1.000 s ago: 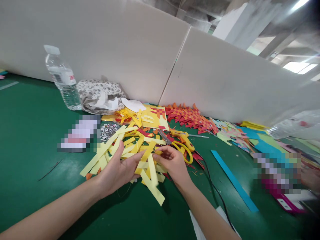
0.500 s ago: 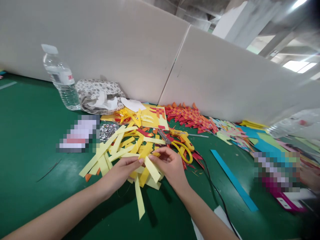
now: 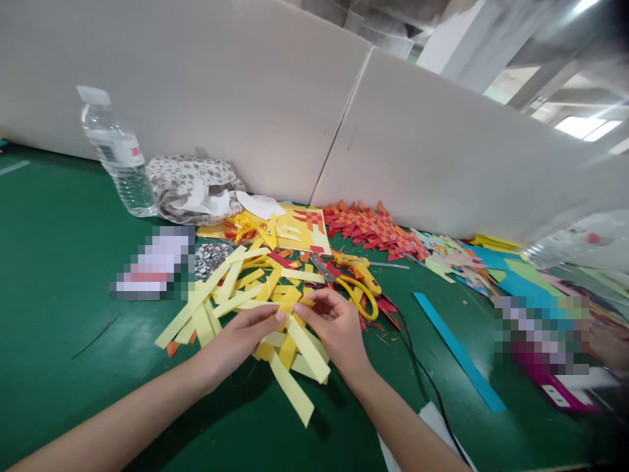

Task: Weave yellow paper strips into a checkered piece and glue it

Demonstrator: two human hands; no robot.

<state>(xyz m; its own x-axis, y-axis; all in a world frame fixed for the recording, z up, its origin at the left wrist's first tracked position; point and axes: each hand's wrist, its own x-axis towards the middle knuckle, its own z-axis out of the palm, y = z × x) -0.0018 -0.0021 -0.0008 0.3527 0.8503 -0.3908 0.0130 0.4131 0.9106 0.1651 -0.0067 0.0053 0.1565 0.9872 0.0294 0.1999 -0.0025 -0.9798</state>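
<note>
Between my hands are interlaced paper strips, some pale yellow and some deeper yellow, with loose ends hanging toward me. My left hand pinches them from the left, thumb on top. My right hand grips them from the right, thumb and fingers pressed together. Under and behind my hands lies a pile of loose yellow paper strips. Scissors with yellow handles rest just beyond my right hand, next to a yellow glue gun. The exact crossing of the strips is partly covered by my fingers.
A water bottle and a patterned cloth bag stand by the grey partition. Red-orange woven paper fish lie at the back. A blue strip and black cable are at right. A person's hand shows at the far right.
The hanging strip ends have swung to the right and turned in my fingers. Both hands keep their hold in nearly the same place.
</note>
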